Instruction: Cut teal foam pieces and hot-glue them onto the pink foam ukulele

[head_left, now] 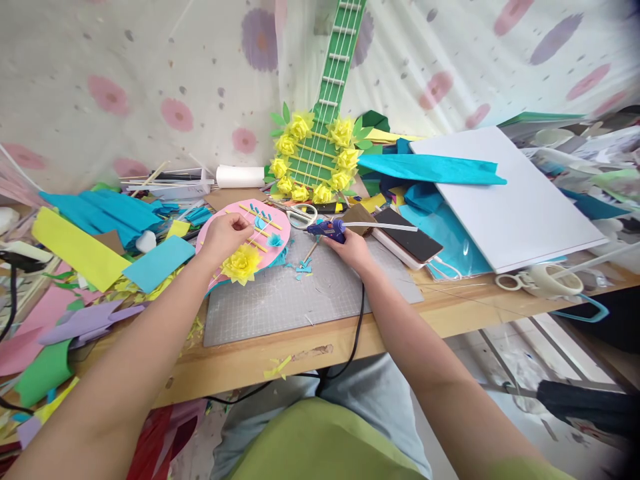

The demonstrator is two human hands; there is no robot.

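Head view shows the table (pixel 235 368), a cutting mat (pixel 280 307) presumably shielding it, the right hand (pixel 353 250) gripping a glue gun (pixel 327 231), apparently angled for reach toward the pink disc (pixel 283 230) at the mat's left end, and the left hand (pixel 227 233) pinched narrow above, contents indeterminable.

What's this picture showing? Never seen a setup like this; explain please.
There's no machine: these are a person's own bare hands, seen from a camera worn on their head, looking forward and down. The right hand holds a glue gun. The left hand is over a pink disc bearing a yellow flower; whether its fingertips pinch anything is unclear. On the wooden table lie a grey cutting mat and coloured paper; a green guitar-shaped piece stands behind.
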